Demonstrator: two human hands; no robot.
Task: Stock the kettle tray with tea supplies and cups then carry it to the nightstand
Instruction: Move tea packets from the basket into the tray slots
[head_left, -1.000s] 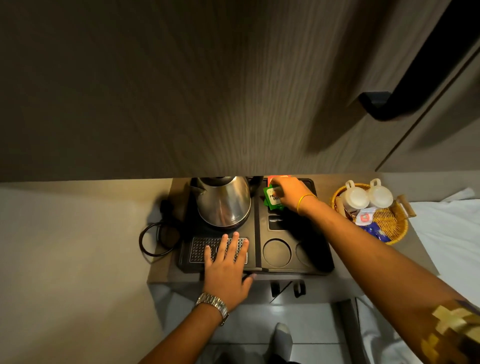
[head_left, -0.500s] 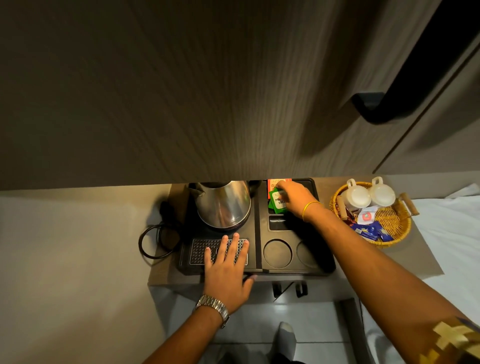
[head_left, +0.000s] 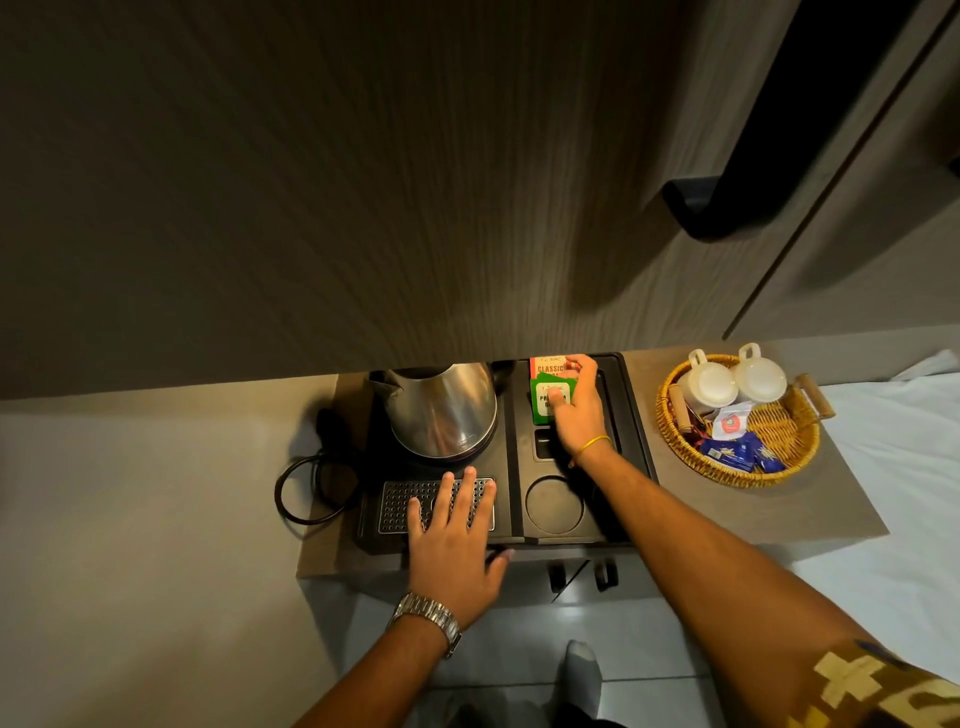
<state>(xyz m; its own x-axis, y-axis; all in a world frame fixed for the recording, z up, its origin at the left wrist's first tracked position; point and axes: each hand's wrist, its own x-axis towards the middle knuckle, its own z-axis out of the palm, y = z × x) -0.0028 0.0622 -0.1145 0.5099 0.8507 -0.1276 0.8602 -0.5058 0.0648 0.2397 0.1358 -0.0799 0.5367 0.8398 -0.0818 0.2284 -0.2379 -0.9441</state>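
Observation:
A black kettle tray sits on a small brown table, with a steel kettle on its left half. My left hand lies flat, fingers spread, on the tray's perforated drip grid. My right hand presses on a green tea packet and a red tea packet standing in the tray's back right compartment. Two round cup recesses lie at the tray's front right, one partly hidden by my right forearm.
A wicker basket to the right of the tray holds two white cups, blue sachets and a white sachet. A black cord loops left of the tray. A wooden cabinet overhangs the back. White bedding lies at right.
My right hand has shifted slightly right over the tea packets, so more of the red and green packets shows. My left hand stays flat on the grid.

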